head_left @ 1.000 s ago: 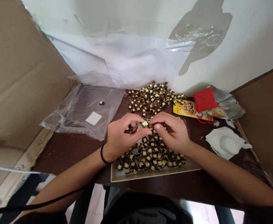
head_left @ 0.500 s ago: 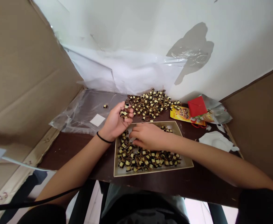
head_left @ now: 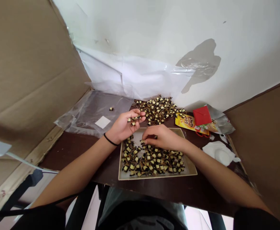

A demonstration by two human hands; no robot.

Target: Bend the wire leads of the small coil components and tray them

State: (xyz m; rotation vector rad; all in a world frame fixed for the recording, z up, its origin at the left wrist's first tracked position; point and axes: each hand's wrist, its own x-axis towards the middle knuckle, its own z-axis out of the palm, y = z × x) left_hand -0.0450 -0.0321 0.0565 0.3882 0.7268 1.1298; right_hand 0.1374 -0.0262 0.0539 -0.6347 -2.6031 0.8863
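Observation:
A shallow beige tray (head_left: 192, 168) on the dark table holds several small black-and-yellow wound parts (head_left: 151, 161). A loose heap of the same parts (head_left: 160, 108) lies behind it by the wall. My left hand (head_left: 124, 126), a black band on its wrist, hovers over the tray's far left corner with fingers curled round a few parts. My right hand (head_left: 162, 138) rests palm down in the tray, fingertips pinched together on the parts there; what they grip is hidden.
Clear plastic sheeting (head_left: 94, 111) with one stray part (head_left: 111, 109) lies at the left. A yellow snack packet (head_left: 186, 121), a red packet (head_left: 201, 115) and crumpled white tissue (head_left: 218, 153) sit at the right. Cardboard walls (head_left: 27, 70) close both sides.
My hands, earlier joined on one part above the tray, have separated. The left went toward the heap and now holds a few parts; the right dropped into the tray.

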